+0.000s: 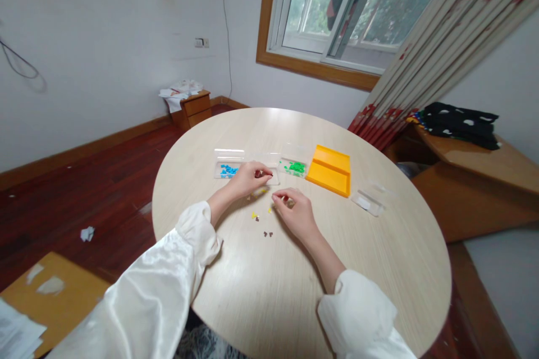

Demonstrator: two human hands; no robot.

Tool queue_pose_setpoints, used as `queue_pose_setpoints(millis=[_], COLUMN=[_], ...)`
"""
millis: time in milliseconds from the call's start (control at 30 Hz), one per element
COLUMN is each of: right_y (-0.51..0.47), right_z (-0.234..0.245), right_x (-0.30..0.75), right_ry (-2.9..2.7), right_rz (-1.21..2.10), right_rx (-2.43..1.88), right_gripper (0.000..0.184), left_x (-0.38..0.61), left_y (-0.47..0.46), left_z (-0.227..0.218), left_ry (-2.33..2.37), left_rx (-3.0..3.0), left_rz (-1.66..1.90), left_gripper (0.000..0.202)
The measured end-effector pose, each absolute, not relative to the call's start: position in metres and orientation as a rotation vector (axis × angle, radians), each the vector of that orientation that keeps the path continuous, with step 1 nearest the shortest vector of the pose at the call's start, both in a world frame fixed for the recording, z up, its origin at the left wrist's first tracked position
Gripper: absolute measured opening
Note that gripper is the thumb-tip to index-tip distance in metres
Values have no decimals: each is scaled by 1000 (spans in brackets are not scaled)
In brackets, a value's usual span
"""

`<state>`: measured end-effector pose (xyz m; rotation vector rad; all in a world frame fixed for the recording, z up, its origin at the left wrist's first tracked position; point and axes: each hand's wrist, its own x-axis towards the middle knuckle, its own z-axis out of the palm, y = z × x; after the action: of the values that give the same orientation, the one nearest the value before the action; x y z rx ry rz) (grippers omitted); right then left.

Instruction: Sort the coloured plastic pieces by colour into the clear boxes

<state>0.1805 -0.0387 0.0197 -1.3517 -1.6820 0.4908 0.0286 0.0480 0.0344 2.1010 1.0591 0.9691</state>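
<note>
My left hand [247,179] is over a clear plastic box [274,177] near the middle of the table, its thumb and fingertips pinched together. A dark speck shows at those fingertips, too small to name. Closer to me and to the right, my right hand [296,214] also holds its thumb and forefinger together; whatever lies between them cannot be made out. Small yellow pieces [254,215] and small brown pieces [268,234] lie loose on the table below the hands. Behind my left hand is a clear box of blue pieces [228,170], partly hidden by it.
Green pieces [297,167] fill part of another clear box. Beside it lies an open yellow case [330,171], with a small clear box [367,202] farther right. All stand on a round wooden table [261,291]. A cardboard box [54,297] stands at the lower left.
</note>
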Motion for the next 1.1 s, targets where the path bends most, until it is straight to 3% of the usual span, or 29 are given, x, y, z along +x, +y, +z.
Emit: queue_pose_setpoints(millis=[200, 500, 800, 1100], right_y=[-55, -52, -39, -29], right_z=[26, 21, 16, 17], right_x=[170, 172, 182, 184], right_ry=[-2246, -2314, -1713, -1192], right_rz=[544, 549, 525, 805], right_rx=[-1229, -1257, -1340, -1268], right_gripper=[4, 10, 13, 27], left_x=[22, 24, 27, 36], left_y=[61, 57, 46, 35], left_z=[24, 28, 32, 36], left_ry=[1324, 1384, 964, 809], left_rx=[2138, 2175, 2216, 2129], left_rz=[1035, 975, 922, 874], left_gripper=[14, 17, 13, 14])
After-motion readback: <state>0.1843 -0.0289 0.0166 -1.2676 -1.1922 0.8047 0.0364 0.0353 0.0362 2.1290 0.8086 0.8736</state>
